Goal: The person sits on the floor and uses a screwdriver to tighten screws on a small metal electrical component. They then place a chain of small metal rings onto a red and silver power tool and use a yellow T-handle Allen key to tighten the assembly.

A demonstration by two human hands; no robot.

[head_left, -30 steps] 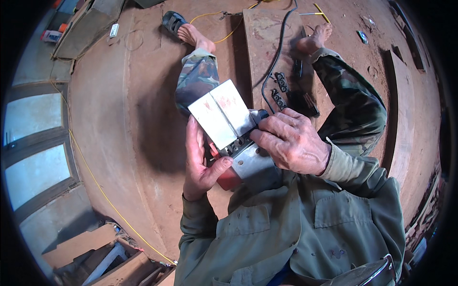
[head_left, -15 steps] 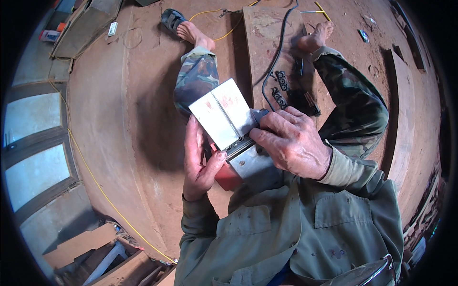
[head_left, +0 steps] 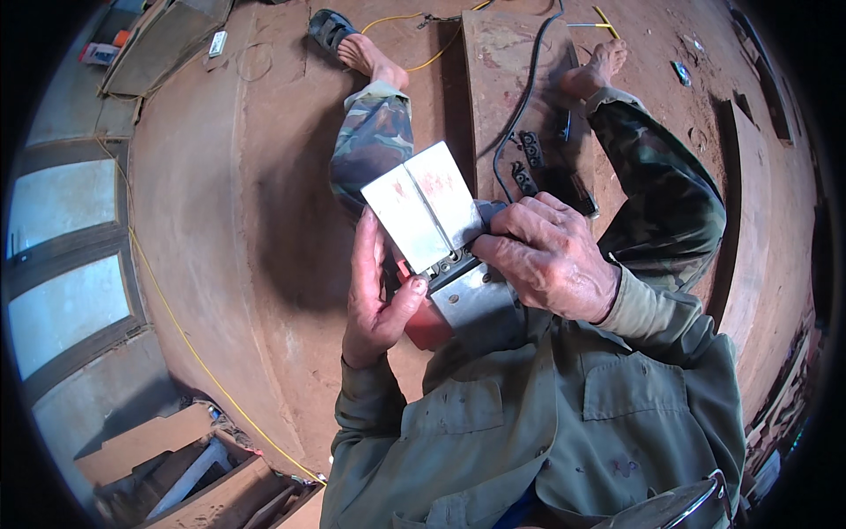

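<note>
An electric hand planer (head_left: 486,300) lies sole up over my lap, tilted. Its pale metal front plate (head_left: 425,209) has a groove down the middle and reddish smears, and red housing (head_left: 428,326) shows below. Between the front plate and the rear plate runs the dark slot of the cutter drum (head_left: 451,266). My left hand (head_left: 377,295) is closed around the left side, thumb at the slot's left end. My right hand (head_left: 553,257) is closed at the slot's right end, thumb and forefinger pressed against the tool; their tips are partly hidden.
Beyond the planer lies a wooden board (head_left: 498,84) with a black cable (head_left: 531,79) across it and small dark metal parts (head_left: 529,150) on top. My feet rest on either side. A yellow cord (head_left: 181,326) runs along the left floor. Wood pieces (head_left: 154,450) sit lower left.
The whole view has shifted slightly. The planer is tilted a little differently, and more of the cutter slot shows between the plates. Both hands keep their places on it.
</note>
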